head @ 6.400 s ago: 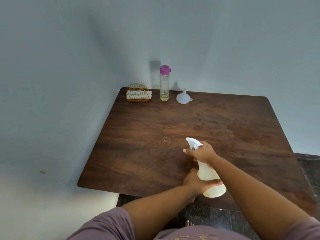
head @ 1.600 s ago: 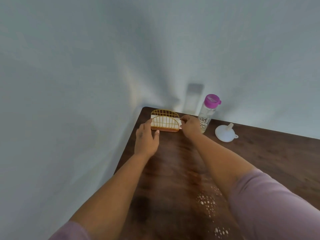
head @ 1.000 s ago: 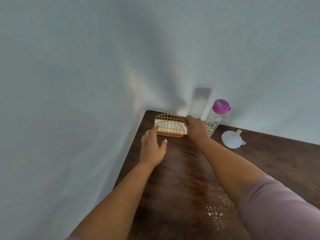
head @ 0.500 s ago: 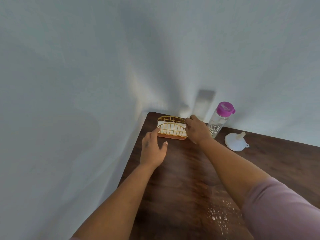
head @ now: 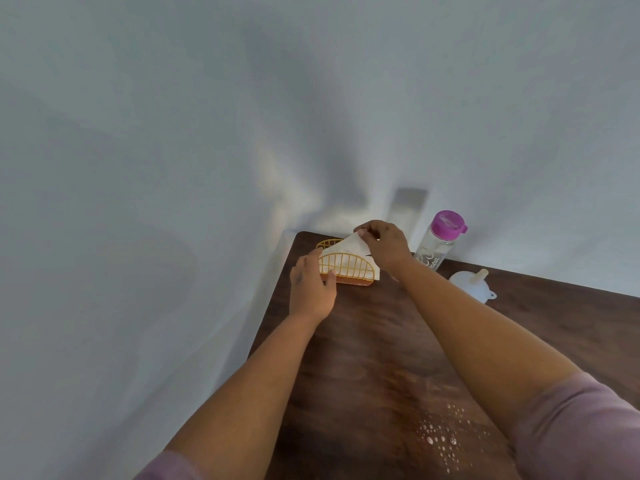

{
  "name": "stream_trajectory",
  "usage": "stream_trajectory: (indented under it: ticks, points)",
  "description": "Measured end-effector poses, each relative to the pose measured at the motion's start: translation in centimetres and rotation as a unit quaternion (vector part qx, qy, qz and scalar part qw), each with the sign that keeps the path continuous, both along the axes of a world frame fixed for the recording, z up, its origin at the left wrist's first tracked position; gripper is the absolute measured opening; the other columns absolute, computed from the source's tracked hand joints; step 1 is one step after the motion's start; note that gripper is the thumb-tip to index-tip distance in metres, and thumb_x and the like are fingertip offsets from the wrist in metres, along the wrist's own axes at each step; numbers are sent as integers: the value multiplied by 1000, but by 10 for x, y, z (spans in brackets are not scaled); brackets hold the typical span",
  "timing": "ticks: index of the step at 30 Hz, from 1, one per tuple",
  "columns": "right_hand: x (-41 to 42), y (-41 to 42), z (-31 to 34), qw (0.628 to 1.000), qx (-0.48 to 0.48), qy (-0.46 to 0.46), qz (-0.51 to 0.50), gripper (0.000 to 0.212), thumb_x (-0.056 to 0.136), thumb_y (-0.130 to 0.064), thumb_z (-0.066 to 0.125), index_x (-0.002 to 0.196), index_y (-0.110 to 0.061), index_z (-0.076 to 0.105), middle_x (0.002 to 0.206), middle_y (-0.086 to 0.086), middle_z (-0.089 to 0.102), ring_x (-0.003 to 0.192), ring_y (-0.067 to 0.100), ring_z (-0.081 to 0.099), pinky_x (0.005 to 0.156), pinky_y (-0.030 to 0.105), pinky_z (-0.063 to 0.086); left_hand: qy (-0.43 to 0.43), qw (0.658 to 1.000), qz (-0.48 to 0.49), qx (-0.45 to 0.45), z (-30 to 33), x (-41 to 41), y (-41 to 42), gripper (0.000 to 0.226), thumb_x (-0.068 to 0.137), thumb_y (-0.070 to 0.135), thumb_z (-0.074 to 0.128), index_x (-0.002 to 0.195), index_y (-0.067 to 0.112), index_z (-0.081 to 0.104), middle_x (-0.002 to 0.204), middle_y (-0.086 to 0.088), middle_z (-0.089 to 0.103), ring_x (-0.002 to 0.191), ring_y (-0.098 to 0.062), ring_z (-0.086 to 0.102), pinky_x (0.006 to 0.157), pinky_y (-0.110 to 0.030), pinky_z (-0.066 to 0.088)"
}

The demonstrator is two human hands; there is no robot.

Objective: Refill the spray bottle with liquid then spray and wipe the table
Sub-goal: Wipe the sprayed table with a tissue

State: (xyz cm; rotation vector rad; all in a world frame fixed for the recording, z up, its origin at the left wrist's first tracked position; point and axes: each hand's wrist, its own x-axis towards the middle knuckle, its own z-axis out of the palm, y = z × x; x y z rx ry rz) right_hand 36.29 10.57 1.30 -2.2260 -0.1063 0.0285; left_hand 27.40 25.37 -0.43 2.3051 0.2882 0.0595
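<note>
A white napkin (head: 349,247) is being pinched at its corner by the right hand (head: 384,244) and held partly out of a yellow wire holder (head: 346,268) at the far left corner of the desk (head: 363,341). The holder is being steadied by the left hand (head: 311,289), thumb curled against its front. Spray droplets (head: 443,434) are seen beading on the near desk. A clear bottle (head: 437,242) with a pink cap is standing right of the holder, beside 1 white funnel (head: 472,285). The spray bottle is out of frame.
</note>
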Motion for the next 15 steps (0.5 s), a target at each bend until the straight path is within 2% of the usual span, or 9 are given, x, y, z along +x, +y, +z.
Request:
stream_trajectory:
  ticks: [3, 6, 8, 10, 13, 15]
  points:
    - [-1, 0, 7, 1000, -12, -21, 5, 23, 100, -20, 46, 105, -7, 65, 97, 4, 64, 84, 16, 52, 65, 13, 41, -3, 1000, 2, 3, 8, 10, 1, 51, 99, 25, 53, 146, 19, 35, 148, -4, 40, 138, -24, 35, 109, -36, 39]
    - [-4, 2, 16, 999, 4, -37, 5, 26, 103, -22, 38, 105, -4, 57, 90, 1, 56, 79, 20, 53, 68, 28, 53, 0, 1000, -11, 2, 12, 22, 3, 52, 100, 25, 51, 148, 18, 34, 150, -5, 39, 140, -25, 32, 111, -40, 36]
    - [-6, 2, 18, 999, 2, -49, -7, 28, 104, -24, 35, 104, -4, 54, 86, 2, 55, 71, 16, 52, 59, 15, 46, 3, 999, -43, 20, 14, 29, 4, 54, 99, 28, 51, 149, 19, 32, 151, -5, 38, 141, -26, 32, 113, -46, 36]
    - [-6, 2, 20, 998, 17, -46, -26, 31, 104, -27, 34, 103, -4, 53, 83, 2, 54, 66, 14, 51, 52, 11, 40, -1, 996, -78, 40, 18, 37, 1, 57, 99, 29, 52, 150, 22, 29, 152, -4, 38, 141, -26, 32, 113, -49, 35]
    - [-8, 3, 25, 997, 60, -21, -38, 34, 103, -34, 34, 100, -4, 51, 75, 0, 49, 72, 20, 52, 61, 30, 44, 0, 992, -111, 63, 28, 51, -3, 61, 98, 31, 53, 152, 23, 25, 155, -4, 35, 143, -26, 30, 115, -46, 32]
    - [-10, 3, 30, 995, 89, -2, -45, 35, 102, -39, 36, 103, -7, 49, 82, 2, 51, 78, 22, 55, 64, 33, 49, 19, 988, -130, 76, 33, 58, -5, 63, 98, 36, 52, 153, 23, 25, 154, -3, 37, 142, -26, 31, 116, -46, 31]
